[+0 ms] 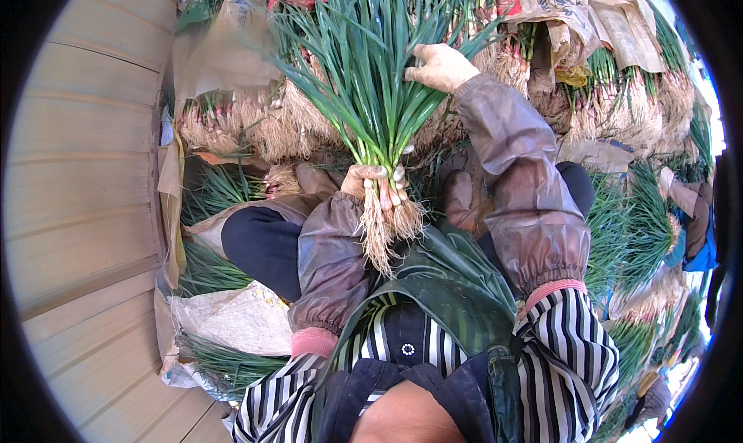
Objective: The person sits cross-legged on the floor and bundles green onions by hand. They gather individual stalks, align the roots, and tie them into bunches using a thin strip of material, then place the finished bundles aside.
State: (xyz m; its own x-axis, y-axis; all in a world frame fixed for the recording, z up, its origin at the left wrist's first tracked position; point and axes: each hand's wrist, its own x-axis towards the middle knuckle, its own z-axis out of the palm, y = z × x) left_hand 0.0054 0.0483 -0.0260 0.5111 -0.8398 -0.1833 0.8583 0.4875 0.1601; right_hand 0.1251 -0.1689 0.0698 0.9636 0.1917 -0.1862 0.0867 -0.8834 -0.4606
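My left hand (367,179) grips a bunch of green garlic (380,112) around its pale stems, just above the small white and pinkish bulbs. Long tan roots (392,222) hang below that hand, towards my lap, and the dark green leaves fan out away from me. At the right side of the leaves is my right hand (442,68), its thumb and forefinger apart, the fingertips against the outer blades. Both hands look covered by pale gloves, and brown plastic oversleeves cover my forearms. A dark green apron (453,309) lies over my lap beneath the bunch.
Stacked green garlic (278,118) with roots facing me lies ahead, partly under woven sacks (232,42). More bunches (633,222) lie to the right, near another person's arm (688,196). A panelled wall (87,181) runs along the left, beside a white woven sack (238,321).
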